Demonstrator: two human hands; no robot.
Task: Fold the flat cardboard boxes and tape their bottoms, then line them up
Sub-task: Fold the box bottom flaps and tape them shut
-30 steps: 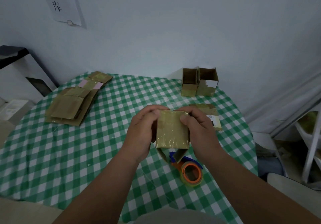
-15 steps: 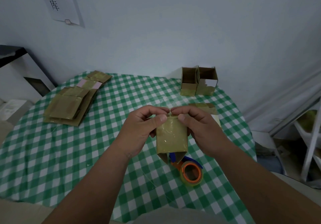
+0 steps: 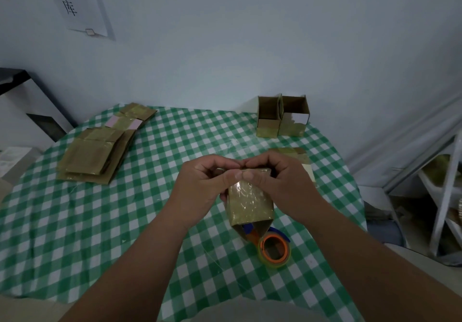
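I hold a small brown cardboard box (image 3: 250, 205) above the green checked table (image 3: 160, 161), its glossy side facing me and its open flaps hanging down. My left hand (image 3: 202, 186) and my right hand (image 3: 277, 184) pinch its upper end together, thumbs side by side on top. A roll of clear tape with an orange core (image 3: 275, 249) lies on the table just below the box. Two folded boxes (image 3: 282, 116) stand side by side at the far right of the table. A stack of flat boxes (image 3: 97, 154) lies at the far left.
Another cardboard piece (image 3: 306, 165) lies behind my right hand, mostly hidden. A paper sign (image 3: 77, 1) hangs on the wall. A white shelf frame (image 3: 447, 196) stands to the right of the table, and a dark-topped cabinet (image 3: 15, 91) to the left.
The box has tilted so its upper end points away from me. Both hands have slid up to that end, and my thumbs now meet on top.
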